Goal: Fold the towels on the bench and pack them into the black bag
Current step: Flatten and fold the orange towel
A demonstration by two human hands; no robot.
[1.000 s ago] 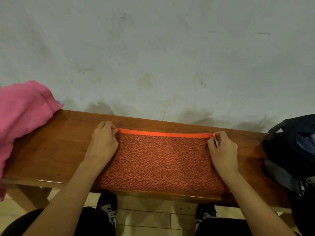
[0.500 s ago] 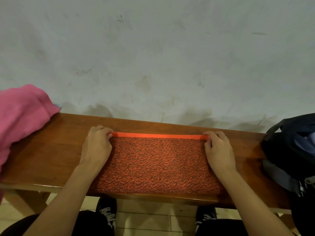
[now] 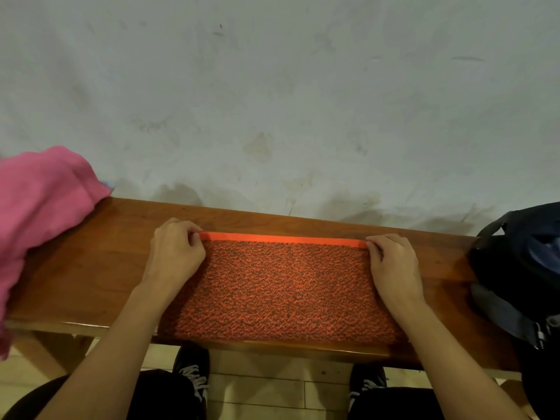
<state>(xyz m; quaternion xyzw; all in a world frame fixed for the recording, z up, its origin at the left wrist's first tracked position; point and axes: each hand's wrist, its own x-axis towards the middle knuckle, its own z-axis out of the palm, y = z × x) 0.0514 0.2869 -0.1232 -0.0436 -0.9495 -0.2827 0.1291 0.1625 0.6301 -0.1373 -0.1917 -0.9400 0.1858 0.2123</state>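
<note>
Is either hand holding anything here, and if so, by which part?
Both hold the orange towel by its far corners, at the plain orange hem: the left hand pinches the left corner, the right hand the right one. The towel lies flat on the bench.

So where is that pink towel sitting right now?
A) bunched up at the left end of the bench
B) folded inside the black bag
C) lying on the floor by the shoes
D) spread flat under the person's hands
A: the pink towel lies crumpled on the left end of the bench, while the hands hold the orange towel and the black bag sits at the right.
</note>
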